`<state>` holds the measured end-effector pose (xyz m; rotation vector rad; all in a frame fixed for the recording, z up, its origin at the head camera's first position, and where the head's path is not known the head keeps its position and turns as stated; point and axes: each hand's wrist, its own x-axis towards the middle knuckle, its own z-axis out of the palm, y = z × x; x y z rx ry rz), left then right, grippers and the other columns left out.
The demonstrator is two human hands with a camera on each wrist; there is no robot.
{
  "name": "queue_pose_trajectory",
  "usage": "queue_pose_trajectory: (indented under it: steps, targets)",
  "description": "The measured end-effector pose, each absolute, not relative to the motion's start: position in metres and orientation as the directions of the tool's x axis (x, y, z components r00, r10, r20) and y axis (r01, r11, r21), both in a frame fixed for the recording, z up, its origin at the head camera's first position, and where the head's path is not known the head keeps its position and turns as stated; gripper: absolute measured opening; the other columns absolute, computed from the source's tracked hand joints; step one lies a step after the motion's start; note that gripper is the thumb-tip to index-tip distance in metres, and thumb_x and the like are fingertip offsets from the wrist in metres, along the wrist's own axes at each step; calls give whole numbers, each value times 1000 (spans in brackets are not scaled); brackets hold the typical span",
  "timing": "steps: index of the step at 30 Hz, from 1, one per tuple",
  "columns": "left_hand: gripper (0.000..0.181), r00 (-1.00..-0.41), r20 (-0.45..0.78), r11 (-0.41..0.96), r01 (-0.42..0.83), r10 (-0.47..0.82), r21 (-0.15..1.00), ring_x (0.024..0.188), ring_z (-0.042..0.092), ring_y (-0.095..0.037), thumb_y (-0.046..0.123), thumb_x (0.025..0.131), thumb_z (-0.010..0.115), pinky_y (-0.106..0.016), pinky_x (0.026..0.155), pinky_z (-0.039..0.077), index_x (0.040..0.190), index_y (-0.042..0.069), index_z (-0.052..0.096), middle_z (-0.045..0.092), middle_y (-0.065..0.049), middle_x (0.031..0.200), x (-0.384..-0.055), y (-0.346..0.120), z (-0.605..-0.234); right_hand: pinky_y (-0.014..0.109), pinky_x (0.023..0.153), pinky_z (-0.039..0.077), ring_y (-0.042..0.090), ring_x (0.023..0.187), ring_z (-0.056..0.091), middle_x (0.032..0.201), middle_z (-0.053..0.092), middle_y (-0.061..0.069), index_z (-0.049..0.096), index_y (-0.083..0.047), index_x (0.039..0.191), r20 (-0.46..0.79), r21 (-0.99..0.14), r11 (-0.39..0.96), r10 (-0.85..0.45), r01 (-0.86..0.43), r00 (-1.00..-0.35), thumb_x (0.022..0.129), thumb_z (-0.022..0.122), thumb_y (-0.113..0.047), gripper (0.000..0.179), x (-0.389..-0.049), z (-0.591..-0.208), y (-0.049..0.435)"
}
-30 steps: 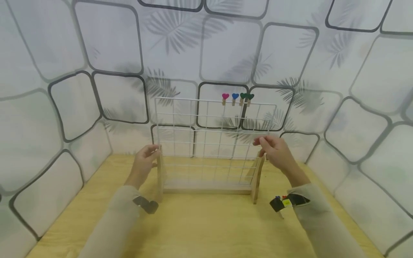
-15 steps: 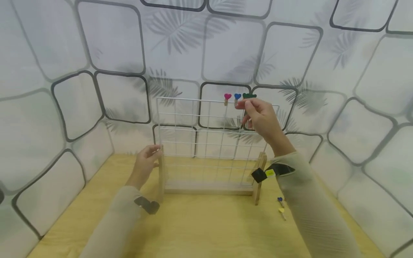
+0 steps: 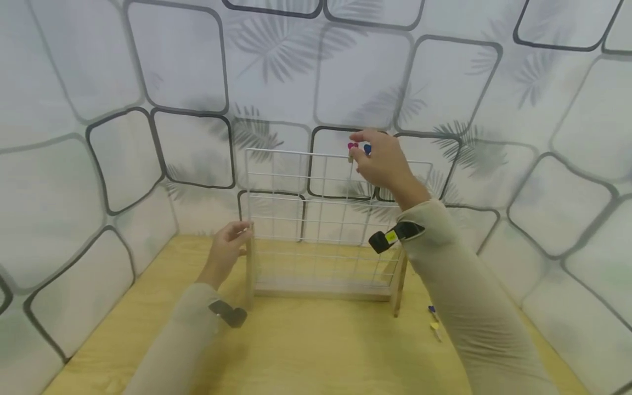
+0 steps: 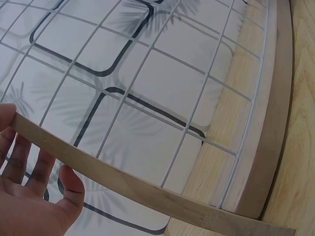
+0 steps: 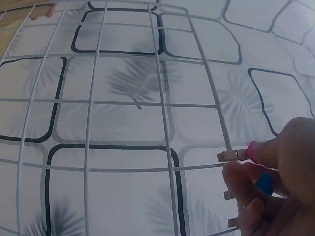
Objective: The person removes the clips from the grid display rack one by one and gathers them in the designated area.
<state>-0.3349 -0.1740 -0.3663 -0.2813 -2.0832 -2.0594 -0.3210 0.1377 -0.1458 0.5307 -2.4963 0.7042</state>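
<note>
A white wire grid rack (image 3: 323,222) stands upright in a wooden base. My left hand (image 3: 227,249) grips the rack's left wooden post (image 4: 118,179), fingertips on either side of it in the left wrist view. At the top wire, the thumb and index finger of my right hand (image 3: 382,159) close around a small clothespin (image 5: 230,156) topped with a pink heart (image 5: 251,151). The clothespin sits on the wire. Beside it, a blue heart clothespin (image 5: 265,184) is partly covered by my fingers. The green heart clothespins further right are hidden behind my right hand in the head view.
On the wooden table (image 3: 321,351), right of the rack, lie a dark blue heart clothespin (image 3: 432,311) and a yellow heart clothespin (image 3: 435,330). A patterned curtain (image 3: 276,66) hangs behind and along both sides. My right forearm passes close to the loose clothespins.
My right hand has risen from the rack's right post to the top wire and moved left, past the green and blue hearts, to the pink one. My left hand stays at its post.
</note>
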Motion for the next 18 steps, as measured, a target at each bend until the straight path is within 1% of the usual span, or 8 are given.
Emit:
queue_pose_trajectory:
  steps: [1,3,5,8,10,13,15,18]
  targets:
    - [32,-962,274,10,274,-2,962,97,57,-8,10,98,55,-30,78,53,125,-7,50,51,-22,134,-335,-173,-367,29,58,47,20,68,67,84,71,10,60,-7,128,534,-355,811,-233,-466,-813,99,52,-19,32,-322,-145,138]
    - [32,-961,276,11,276,1,961,97,58,-8,10,98,55,-30,78,53,125,-7,50,51,-23,134,-336,-173,-367,31,63,48,19,68,67,87,71,8,61,-7,124,508,-319,838,-243,-443,-826,100,52,-18,29,-324,-144,137]
    - [31,-961,276,13,276,-1,961,97,57,-8,9,98,54,-30,77,53,124,-7,50,51,-24,134,-335,-172,-367,33,67,50,19,69,67,94,70,8,61,-6,120,487,-315,845,-247,-432,-838,99,53,-16,24,-326,-142,137]
    - [31,-962,274,20,273,-6,962,98,57,-8,9,98,54,-30,77,52,124,-8,50,50,-25,135,-334,-173,-366,35,71,51,20,72,67,102,67,7,61,-7,113,467,-342,841,-235,-419,-852,98,57,-15,17,-326,-140,136]
    - [31,-963,270,28,270,-10,963,99,56,-8,9,98,54,-29,77,52,124,-8,50,50,-24,135,-333,-173,-365,34,68,51,21,71,67,102,67,8,62,-7,107,474,-350,841,-221,-413,-852,96,60,-13,13,-326,-139,134]
    - [32,-965,262,21,261,-10,965,98,56,-8,8,98,53,-29,77,52,125,-8,49,50,-24,135,-333,-173,-364,33,63,48,22,68,68,98,70,11,64,-6,101,513,-342,840,-209,-421,-832,94,64,-12,9,-325,-140,133]
    - [32,-966,260,19,259,-8,966,98,56,-7,9,99,53,-29,77,51,125,-8,49,49,-25,135,-332,-173,-364,31,59,46,22,66,68,96,71,12,65,-6,101,541,-347,831,-201,-434,-816,94,64,-13,10,-325,-143,133]
    - [33,-967,256,15,256,-9,967,97,57,-7,9,99,53,-29,77,51,126,-9,48,49,-25,135,-331,-172,-364,29,57,44,20,63,68,100,71,11,65,-5,103,563,-391,799,-185,-457,-806,94,65,-15,13,-325,-149,134]
